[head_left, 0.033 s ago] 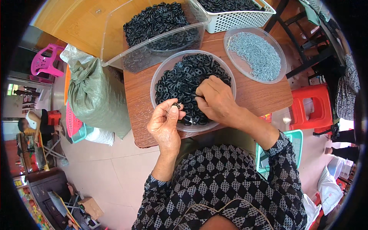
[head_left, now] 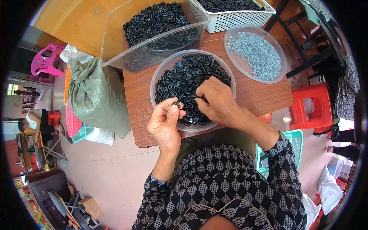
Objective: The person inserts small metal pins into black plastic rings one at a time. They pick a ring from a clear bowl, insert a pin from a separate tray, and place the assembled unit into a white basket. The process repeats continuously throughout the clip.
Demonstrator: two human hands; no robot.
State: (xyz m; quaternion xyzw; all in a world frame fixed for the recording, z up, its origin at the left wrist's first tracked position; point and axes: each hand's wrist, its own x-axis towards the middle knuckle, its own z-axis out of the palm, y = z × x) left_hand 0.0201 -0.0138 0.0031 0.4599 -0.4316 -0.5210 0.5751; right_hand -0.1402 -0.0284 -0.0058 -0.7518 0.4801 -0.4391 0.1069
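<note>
Between thumb and fingers, my left hand [head_left: 165,122] pinches a small black piece [head_left: 176,104] at the near left rim of a round clear tub [head_left: 154,89]. A light, shiny bit shows beside that piece, too small to make out. The tub is full of small black plastic pieces [head_left: 188,73], many with two holes. My right hand [head_left: 218,100] reaches over the tub's right half, its fingers curled down at the pieces. Its fingertips are partly hidden, so what they hold does not show.
On the wooden table [head_left: 140,115], a clear bin [head_left: 115,38] and a white basket [head_left: 241,21] hold more black pieces. A round lid-like tray [head_left: 283,63] carries silvery screws. A green sack [head_left: 101,96] stands left; a red stool [head_left: 312,109] and green basket [head_left: 293,140] are right.
</note>
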